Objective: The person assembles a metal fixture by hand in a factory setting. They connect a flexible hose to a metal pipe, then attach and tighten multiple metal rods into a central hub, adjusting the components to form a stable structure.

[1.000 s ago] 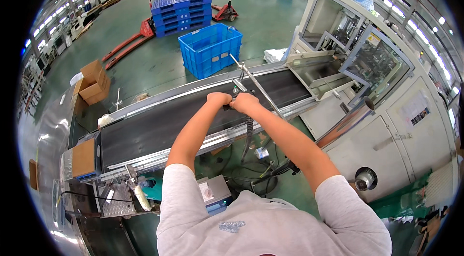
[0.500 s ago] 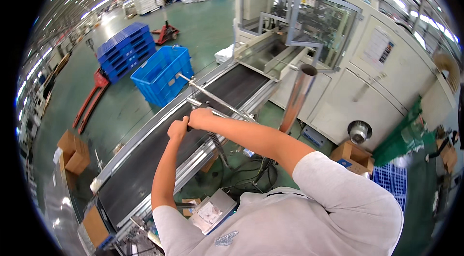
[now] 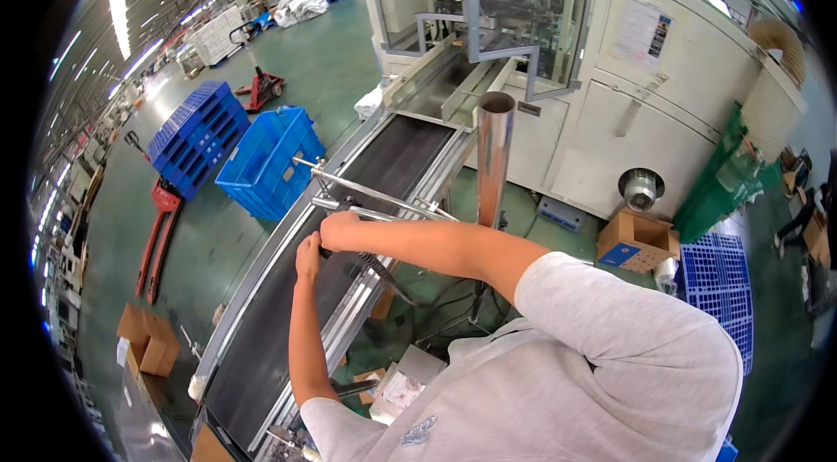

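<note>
Both of my hands meet over the black conveyor belt (image 3: 384, 161), beside two metal rods (image 3: 375, 189) that span it. My right hand (image 3: 338, 232) is closed around a dark fitting (image 3: 348, 204) just under the rods; most of it is hidden by the fingers. Pressed close against it, my left hand (image 3: 308, 256) is closed too, and what its fingers hold is hidden. A black coiled cable (image 3: 380, 272) runs from below my right hand over the conveyor's near rail. An upright metal pipe (image 3: 494, 152) stands to the right of the rods.
A large cream machine (image 3: 602, 70) with glazed doors stands at the conveyor's far end. Beyond the belt on the left are a blue crate (image 3: 272, 164), stacked blue pallets (image 3: 196, 132) and a red pallet jack (image 3: 161, 235). Cardboard boxes (image 3: 636, 241) sit at right.
My view has turned, so the machine and the pipe appear further left. Both hands stay closed at the same spot by the rods, with the left hand slightly lower against the right.
</note>
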`<action>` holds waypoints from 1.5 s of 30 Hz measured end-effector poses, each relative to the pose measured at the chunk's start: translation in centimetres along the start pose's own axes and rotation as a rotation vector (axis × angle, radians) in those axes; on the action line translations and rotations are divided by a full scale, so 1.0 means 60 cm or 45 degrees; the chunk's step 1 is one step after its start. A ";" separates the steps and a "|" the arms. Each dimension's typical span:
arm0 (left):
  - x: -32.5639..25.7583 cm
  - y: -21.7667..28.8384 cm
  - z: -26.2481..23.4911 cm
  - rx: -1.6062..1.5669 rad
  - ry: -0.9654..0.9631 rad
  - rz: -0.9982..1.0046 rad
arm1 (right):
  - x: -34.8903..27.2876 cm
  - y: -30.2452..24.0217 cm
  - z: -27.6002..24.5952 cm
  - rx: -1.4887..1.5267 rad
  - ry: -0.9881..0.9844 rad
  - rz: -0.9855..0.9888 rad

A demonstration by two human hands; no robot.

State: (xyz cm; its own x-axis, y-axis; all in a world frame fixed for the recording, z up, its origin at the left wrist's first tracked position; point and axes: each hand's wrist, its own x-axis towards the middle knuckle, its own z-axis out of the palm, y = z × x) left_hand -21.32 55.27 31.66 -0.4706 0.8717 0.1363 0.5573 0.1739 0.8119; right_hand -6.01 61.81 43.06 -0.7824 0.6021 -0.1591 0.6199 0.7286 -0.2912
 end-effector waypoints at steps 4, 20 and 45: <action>-0.018 0.012 -0.030 -0.526 -0.330 -0.108 | 0.003 0.013 0.010 0.033 0.073 -0.066; -0.030 0.046 -0.050 -0.362 -0.397 -0.356 | -0.025 -0.011 -0.017 0.013 0.035 0.093; -0.019 0.058 -0.099 -0.313 -0.700 -0.249 | -0.012 -0.011 -0.004 0.004 -0.011 0.131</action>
State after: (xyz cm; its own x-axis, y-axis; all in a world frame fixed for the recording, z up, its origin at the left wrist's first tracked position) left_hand -22.91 52.15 37.71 -0.0911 0.9538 -0.2863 0.2921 0.3004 0.9080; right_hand -5.85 60.93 43.58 -0.7149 0.6711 -0.1965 0.6971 0.6618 -0.2759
